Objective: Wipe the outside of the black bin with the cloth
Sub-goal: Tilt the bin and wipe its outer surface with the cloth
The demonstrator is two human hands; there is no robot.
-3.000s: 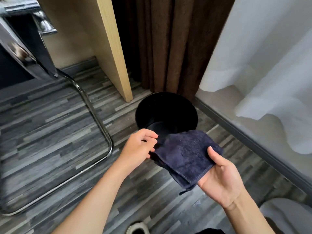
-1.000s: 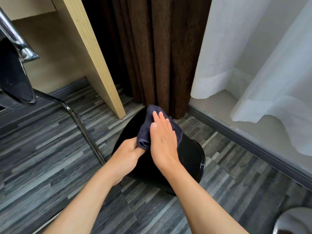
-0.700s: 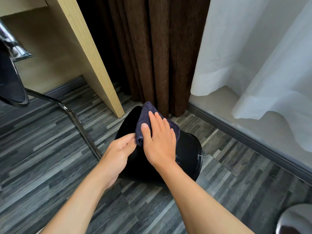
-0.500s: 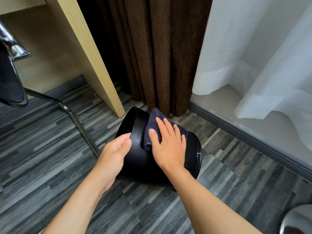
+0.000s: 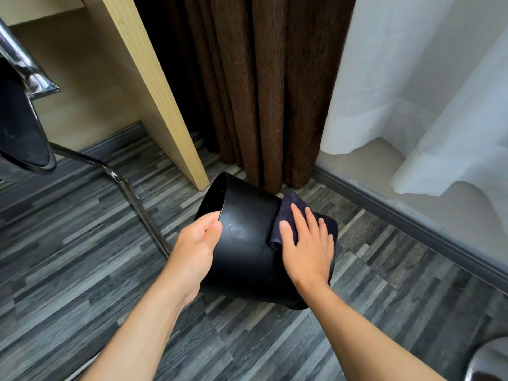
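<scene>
The black bin (image 5: 244, 243) is tipped on its side over the grey wood floor, its open mouth turned to the left. My left hand (image 5: 196, 243) grips the bin's rim, thumb on the outer wall. A folded dark blue cloth (image 5: 288, 213) lies on the right end of the bin's outer wall. My right hand (image 5: 306, 246) presses flat on the cloth with fingers spread. A pale smudge shows on the wall near my left thumb.
A chrome chair frame (image 5: 129, 188) with a dark seat stands at the left. A light wood desk panel (image 5: 162, 105) and brown curtain (image 5: 258, 92) are just behind the bin. White sheer curtain (image 5: 412, 92) and a grey baseboard (image 5: 412, 224) run along the right.
The bin was tipped over onto its side, mouth turning left. My right hand slid the cloth along the outer wall from the rim end toward the base end; my left hand moved from the cloth to the rim.
</scene>
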